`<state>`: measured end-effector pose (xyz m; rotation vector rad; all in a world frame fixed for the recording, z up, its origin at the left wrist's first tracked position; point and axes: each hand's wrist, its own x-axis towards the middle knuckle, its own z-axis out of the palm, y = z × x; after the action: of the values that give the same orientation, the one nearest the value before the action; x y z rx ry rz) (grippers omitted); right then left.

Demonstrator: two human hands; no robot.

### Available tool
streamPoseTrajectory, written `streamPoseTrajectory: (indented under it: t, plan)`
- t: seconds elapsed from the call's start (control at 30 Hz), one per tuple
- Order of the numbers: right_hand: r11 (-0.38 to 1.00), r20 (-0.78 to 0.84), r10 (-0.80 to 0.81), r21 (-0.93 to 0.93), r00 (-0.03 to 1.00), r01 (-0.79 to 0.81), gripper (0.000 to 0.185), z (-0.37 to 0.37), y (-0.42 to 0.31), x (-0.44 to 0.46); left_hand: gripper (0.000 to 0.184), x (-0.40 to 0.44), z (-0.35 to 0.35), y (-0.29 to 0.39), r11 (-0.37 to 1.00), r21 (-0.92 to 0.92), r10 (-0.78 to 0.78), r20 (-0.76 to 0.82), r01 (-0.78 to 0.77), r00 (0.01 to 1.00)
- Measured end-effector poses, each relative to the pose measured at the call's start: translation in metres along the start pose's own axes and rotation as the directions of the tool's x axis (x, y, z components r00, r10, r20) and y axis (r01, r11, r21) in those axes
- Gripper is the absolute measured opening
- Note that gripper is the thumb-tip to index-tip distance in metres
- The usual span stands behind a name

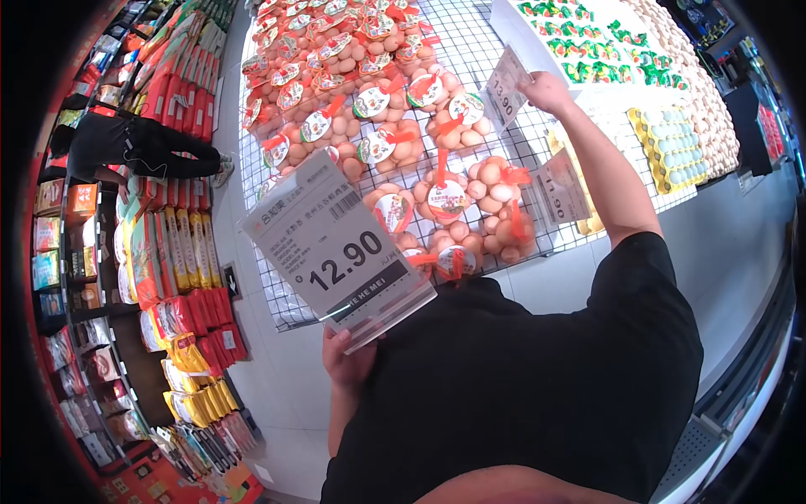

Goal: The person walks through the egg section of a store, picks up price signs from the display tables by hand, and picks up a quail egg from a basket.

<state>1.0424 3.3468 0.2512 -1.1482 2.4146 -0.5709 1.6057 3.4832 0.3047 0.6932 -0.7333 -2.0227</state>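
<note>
My left hand point(348, 356) grips the lower edge of a large clear-framed price sign point(344, 260) reading 12.90, held tilted close to my body. My right hand point(546, 91) reaches out to the far right, its fingers closed on the edge of another price sign point(505, 91) reading 13.90. That sign stands at the side of a wire-grid display table point(290, 312). Between my hands lie several net bags of brown eggs point(445, 199) with red ties and round labels. A third price sign point(561, 188), reading 11.90, stands below my right forearm.
Yellow trays of pale eggs point(667, 151) and a white display of green-wrapped items point(579, 42) are on the right. At left, shelves carry packaged goods point(180, 252). A person in dark clothes point(126, 147) bends in the aisle, over the grey floor point(277, 378).
</note>
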Motion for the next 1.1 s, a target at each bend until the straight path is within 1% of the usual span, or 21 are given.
streamPoseTrajectory:
  t: [0.1, 0.2, 0.3, 0.4, 0.5, 0.53, 0.63, 0.73, 0.8, 0.83, 0.87, 0.93, 1.07, 1.1]
  plan:
    - [0.987, -0.027, -0.075, -0.147, 0.997, 0.07, 0.04, 0.002, 0.004, 0.008, 0.047, 0.0, 0.0, 0.0, 1.0, -0.006, -0.014, 0.004, 0.014, 1.0]
    - [0.952, -0.141, -0.164, -0.282, 0.976, 0.119, 0.035, 0.006, 0.005, 0.008, 0.048, 0.0, 0.0, 0.0, 0.997, -0.078, -0.018, -0.023, 0.016, 1.0]
    - [0.957, -0.153, -0.101, -0.286, 0.983, 0.054, 0.033, 0.004, -0.005, -0.003, 0.047, 0.0, 0.0, -0.002, 0.996, -0.089, -0.005, -0.016, 0.003, 1.0]
    - [0.956, -0.123, -0.149, -0.273, 0.981, 0.111, 0.031, 0.007, -0.016, -0.01, 0.047, -0.001, -0.001, -0.002, 0.996, -0.091, 0.003, -0.007, -0.004, 1.0]
    - [0.95, -0.053, -0.168, -0.274, 0.984, 0.147, 0.031, 0.016, -0.024, -0.009, 0.048, -0.001, 0.001, -0.003, 1.0, 0.003, -0.003, -0.021, 0.004, 1.0]
    - [0.939, -0.047, -0.206, -0.291, 0.977, 0.184, 0.03, 0.02, -0.025, -0.006, 0.048, -0.001, 0.001, -0.003, 1.0, 0.0, -0.007, -0.015, 0.007, 1.0]
    - [0.912, -0.008, -0.253, -0.336, 0.967, 0.236, 0.029, 0.025, -0.029, -0.004, 0.048, -0.001, 0.001, -0.003, 1.0, -0.007, -0.013, -0.001, 0.013, 1.0]
    - [0.912, 0.008, -0.23, -0.347, 0.973, 0.218, 0.03, 0.019, -0.027, -0.001, 0.048, 0.0, 0.003, -0.003, 1.0, -0.004, -0.001, 0.009, 0.001, 1.0]
    - [0.932, -0.038, -0.206, -0.311, 0.978, 0.184, 0.032, 0.014, -0.017, 0.005, 0.048, -0.001, 0.002, -0.004, 1.0, 0.001, 0.014, 0.01, -0.014, 1.0]
    - [0.942, -0.061, -0.192, -0.292, 0.979, 0.167, 0.033, 0.012, -0.01, 0.008, 0.047, -0.001, 0.002, -0.005, 1.0, -0.024, 0.018, -0.002, -0.018, 1.0]
    - [0.963, -0.055, -0.153, -0.233, 0.987, 0.137, 0.034, 0.009, -0.005, 0.012, 0.046, -0.001, 0.004, -0.004, 0.999, -0.049, 0.021, -0.013, -0.022, 1.0]
    - [0.967, -0.045, -0.145, -0.216, 0.988, 0.132, 0.034, 0.008, 0.004, 0.015, 0.046, -0.002, 0.003, -0.005, 0.996, -0.08, 0.026, -0.017, -0.028, 0.999]
    - [0.969, -0.005, -0.141, -0.206, 0.99, 0.137, 0.034, 0.005, -0.007, 0.003, 0.046, -0.003, 0.002, -0.004, 0.996, -0.086, 0.011, -0.013, -0.012, 1.0]
    - [0.96, -0.01, -0.153, -0.237, 0.988, 0.146, 0.034, 0.007, -0.009, 0.003, 0.046, -0.003, 0.004, -0.003, 0.996, -0.084, 0.004, -0.02, -0.006, 1.0]
